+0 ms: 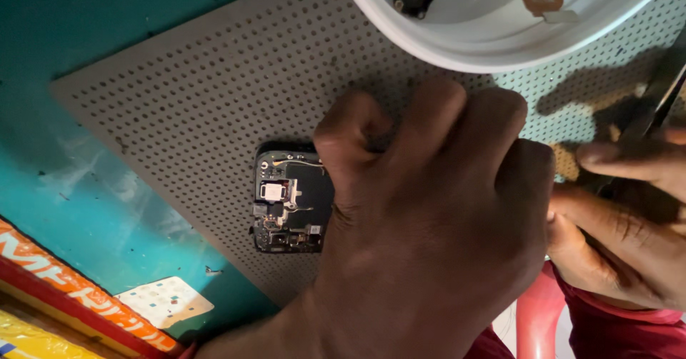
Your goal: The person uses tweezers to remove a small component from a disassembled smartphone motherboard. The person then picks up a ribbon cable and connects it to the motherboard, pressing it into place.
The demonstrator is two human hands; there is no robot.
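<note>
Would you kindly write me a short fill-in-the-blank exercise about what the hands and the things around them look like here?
1. The left hand rests on an opened ____, whose circuit board shows.
2. That device lies on a grey mat full of small ____.
3. The bowl at the top edge is ____ in colour.
4. The right hand holds a thin dark ____.

Missing words: phone; holes; white; tool

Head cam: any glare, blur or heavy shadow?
Head view: phone board sharp and evenly lit; bowl rim bright, nearly blown out; dark shadow on the mat near the right hand; left hand close, slightly soft.
</note>
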